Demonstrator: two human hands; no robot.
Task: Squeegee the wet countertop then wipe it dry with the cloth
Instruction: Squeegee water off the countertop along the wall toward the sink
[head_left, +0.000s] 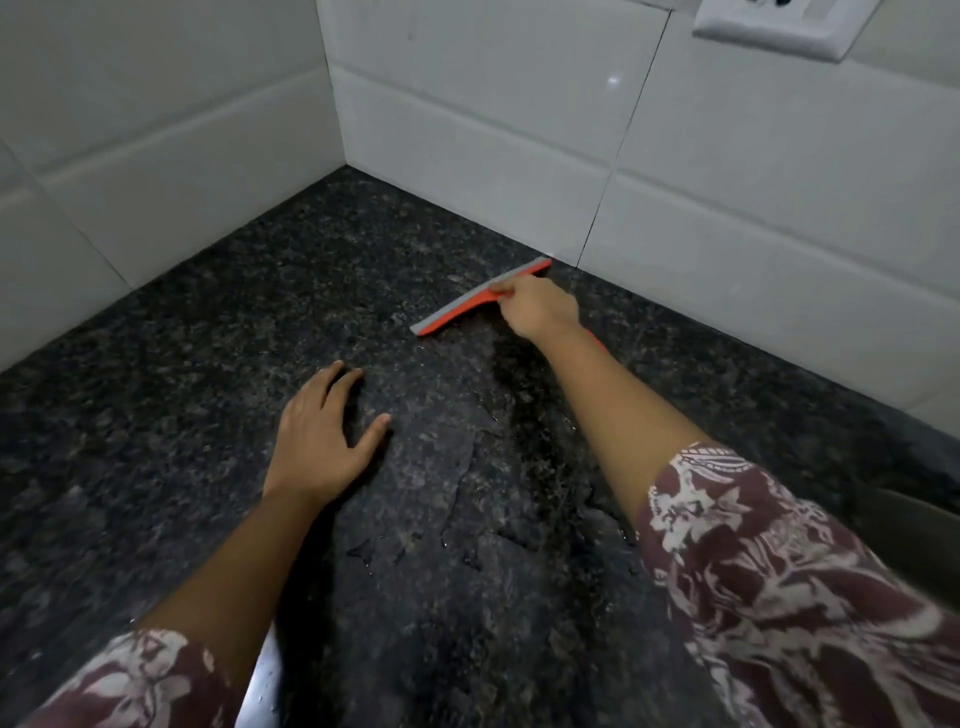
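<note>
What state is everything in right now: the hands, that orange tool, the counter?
countertop: wet in patches, droplets showing.
squeegee: blade down on the countertop, one end near the tiled wall.
right hand: grips the squeegee.
left hand: fingers spread, resting flat on the countertop.

We see our right hand (537, 307) gripping an orange squeegee (467, 304) whose grey blade lies on the dark speckled granite countertop (208, 338), one end near the white tiled wall (727, 182). Our left hand (324, 439) rests flat on the stone beside water streaks (467, 519).
</note>
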